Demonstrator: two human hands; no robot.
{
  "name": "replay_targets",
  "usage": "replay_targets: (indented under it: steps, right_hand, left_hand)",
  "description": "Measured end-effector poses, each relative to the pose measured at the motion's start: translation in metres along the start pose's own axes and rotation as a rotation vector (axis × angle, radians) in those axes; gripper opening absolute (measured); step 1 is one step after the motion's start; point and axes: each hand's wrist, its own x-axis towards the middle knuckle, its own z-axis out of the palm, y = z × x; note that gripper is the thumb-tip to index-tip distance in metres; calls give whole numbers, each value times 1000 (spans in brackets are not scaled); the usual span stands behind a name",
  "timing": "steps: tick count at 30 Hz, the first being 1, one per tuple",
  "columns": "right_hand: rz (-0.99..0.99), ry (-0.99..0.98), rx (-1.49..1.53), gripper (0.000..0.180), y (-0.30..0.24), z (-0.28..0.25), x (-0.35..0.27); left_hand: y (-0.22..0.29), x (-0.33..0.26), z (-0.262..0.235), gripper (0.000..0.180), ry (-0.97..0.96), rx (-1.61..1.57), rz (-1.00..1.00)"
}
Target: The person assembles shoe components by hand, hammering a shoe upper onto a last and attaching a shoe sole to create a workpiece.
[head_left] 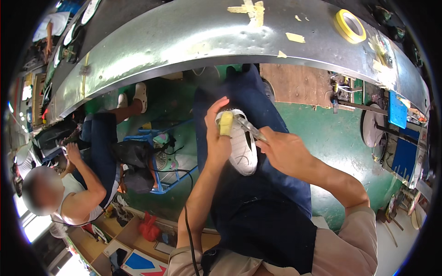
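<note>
While left hand (pixel 216 133) fingers clamp yellow part (pixel 226 123), right hand (pixel 283 149) grips pliers (pixel 248 127) pointing upper-left.

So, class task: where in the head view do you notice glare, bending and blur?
Head view: glare on the metal bench edge, which bows with the fisheye; black corners; a co-worker's face is blurred; the left hand, right hand and white shoe stay sharp.

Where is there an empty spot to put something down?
The long metal bench is bare between the tape scraps and its left end. It gets crowded by the yellow tape roll and the tools at its right end.
</note>
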Motion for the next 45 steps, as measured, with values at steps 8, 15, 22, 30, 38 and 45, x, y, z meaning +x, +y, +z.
replay_targets:
  steps: [8, 15, 22, 30, 38, 45]
  right_hand:
    - [20, 157, -40, 21, 7, 17, 31]
    - [66, 109, 10, 24, 15, 28, 34]
    - [-215, -270, -213, 20, 12, -21, 14]
    - [-697, -679, -330, 10, -67, -8, -14]
    - [-507, -319, -585, 13, -12, -23, 6]
    - [-363, -438, -538, 13, -28, -26, -11]
  left_hand:
    - [0, -7, 9, 55, -27, 198, 73]
    - [3, -15, 16, 67, 105, -3, 12]
    - [23, -18, -33, 68, -100, 83, -198]
    - [10, -20, -23, 71, -70, 325, -4]
    - [9, -17, -25, 69, -70, 194, -92]
    - [4, -85, -9, 55, 203, -411, -409]
